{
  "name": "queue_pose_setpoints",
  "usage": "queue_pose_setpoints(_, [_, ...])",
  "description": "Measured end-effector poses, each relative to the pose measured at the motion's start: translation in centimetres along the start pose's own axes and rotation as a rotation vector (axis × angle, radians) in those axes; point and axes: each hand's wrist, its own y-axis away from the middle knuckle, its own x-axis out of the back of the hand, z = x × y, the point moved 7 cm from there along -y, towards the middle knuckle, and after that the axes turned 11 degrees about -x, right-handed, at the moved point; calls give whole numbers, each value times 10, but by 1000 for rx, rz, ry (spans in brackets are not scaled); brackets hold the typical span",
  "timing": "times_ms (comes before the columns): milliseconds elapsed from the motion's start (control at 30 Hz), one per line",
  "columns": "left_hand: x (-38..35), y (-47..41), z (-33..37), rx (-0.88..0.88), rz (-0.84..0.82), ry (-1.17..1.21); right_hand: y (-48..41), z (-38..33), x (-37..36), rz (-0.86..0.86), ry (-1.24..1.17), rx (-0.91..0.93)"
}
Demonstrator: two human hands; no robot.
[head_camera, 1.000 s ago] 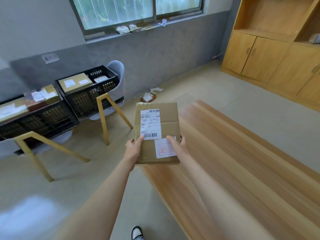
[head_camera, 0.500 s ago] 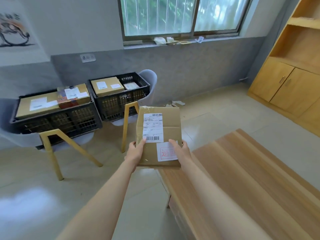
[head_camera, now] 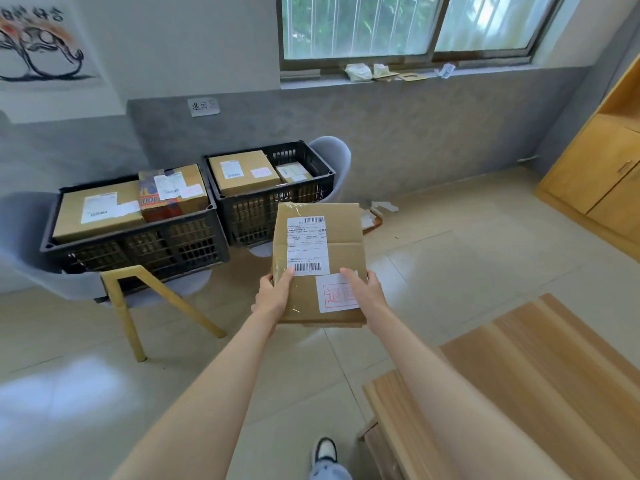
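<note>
Brown cardboard box [head_camera: 341, 233] held in both hands. The left hand [head_camera: 273, 296] grips the near left corner, thumb on top just below the shipping label [head_camera: 307, 245]. The right hand [head_camera: 363, 289] grips the near right corner, thumb lying across a white sticker [head_camera: 337, 294] stamped in red. The box is in the air over the floor, roughly level, clear of the wooden tabletop [head_camera: 536, 375] at lower right. Beyond it are two black crates on grey chairs against the wall. The left crate [head_camera: 145, 244] looks packed to the rim with parcels. The right crate [head_camera: 263, 216] holds one large parcel and a lower, smaller one with some room above it. A small wall sign [head_camera: 203, 106] hangs over them, and its characters seem to match the red stamp. Judged step: carrying the box towards the crates, not yet placing it. The next move likely calls for closing in on the right crate, lifting the box over the rim and lowering it flat into the freer right side before letting go.
</note>
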Motion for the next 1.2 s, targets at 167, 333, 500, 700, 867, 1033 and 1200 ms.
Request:
queue_pose_setpoints(167, [-4, -55, 14, 8, 30, 17, -51, -36, -17, -24, 15, 1])
queue_pose_setpoints(333, [-18, -110, 44, 6, 46, -9, -106, -86, -25, -82, 31, 23])
queue_pose_setpoints(500, [-33, -164, 80, 9, 59, -9, -160, -139, -32, -121, 22, 52])
queue_pose_setpoints(700, [-45, -217, 102, 10, 64, -18, -203, -177, -38, -143, 10, 46])
queue_pose_setpoints(867, [-56, -264, 108, 30, 53, -7, -240, -199, -42, -122, 21, 34])
queue_pose_setpoints(1033, [-64, -316, 113, 68, 20, 9, -278, -229, -55, -109, 38, 32])
queue_pose_setpoints(1200, [-67, -390, 129, 84, -27, 32, -329, -270, -80, -73, 47, 44])
